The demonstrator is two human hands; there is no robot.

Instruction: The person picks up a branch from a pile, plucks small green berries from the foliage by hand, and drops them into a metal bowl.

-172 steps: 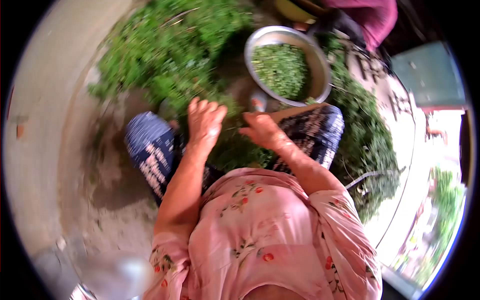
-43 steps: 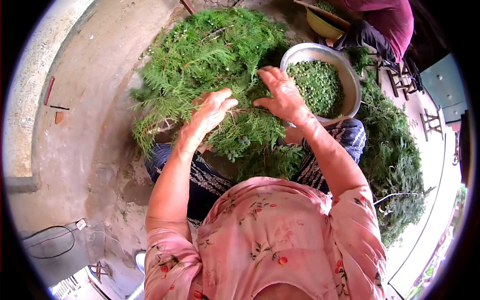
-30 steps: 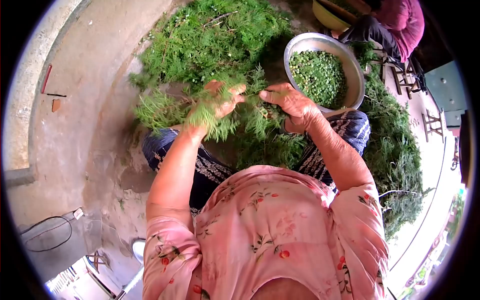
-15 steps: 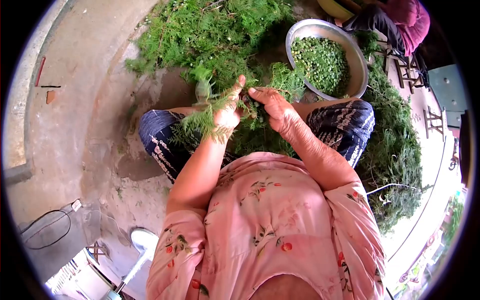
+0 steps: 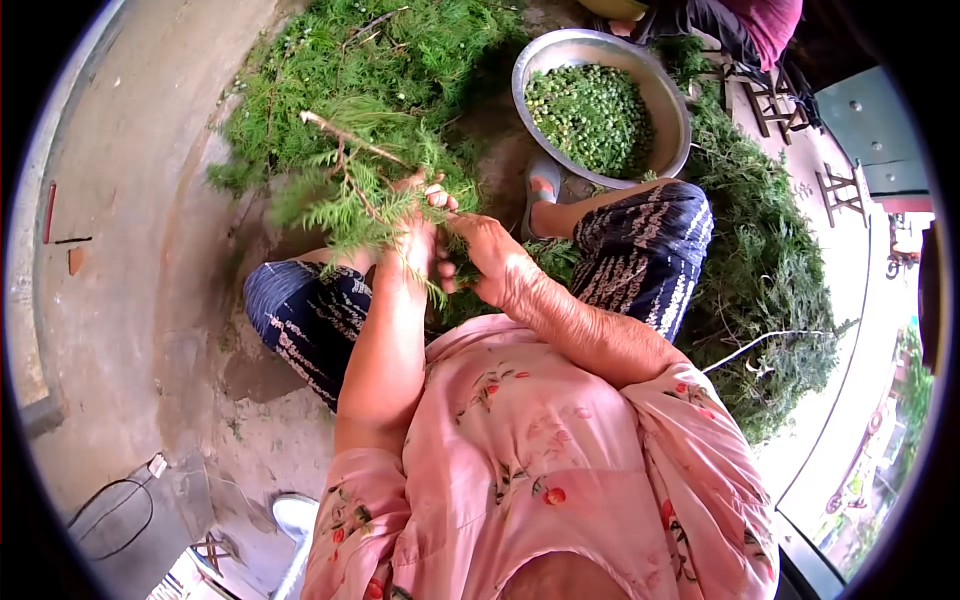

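Note:
My left hand (image 5: 418, 220) is closed around a leafy evergreen branch (image 5: 352, 190), whose bare woody stem points up and to the left. Green sprays of it hang over the wrist and hide part of the fingers. Touching the left hand from the right is my right hand (image 5: 490, 258), its fingers curled in at the branch; whatever they pinch is hidden. Beyond both hands, a wide metal basin (image 5: 675, 105) holds many small round green cones or berries (image 5: 590, 115) mixed with bits of leaf.
A large heap of cut evergreen branches (image 5: 300, 90) lies ahead, and another pile (image 5: 765, 260) is on the right. Another person's pink sleeve (image 5: 770, 25) shows at top right, near wooden stools (image 5: 770, 105). A black cable (image 5: 115, 510) lies at lower left.
A woody-stemmed branch now shows in my left hand, reaching up and left. My right hand has moved in against the left. The view has shifted, so the basin appears further left.

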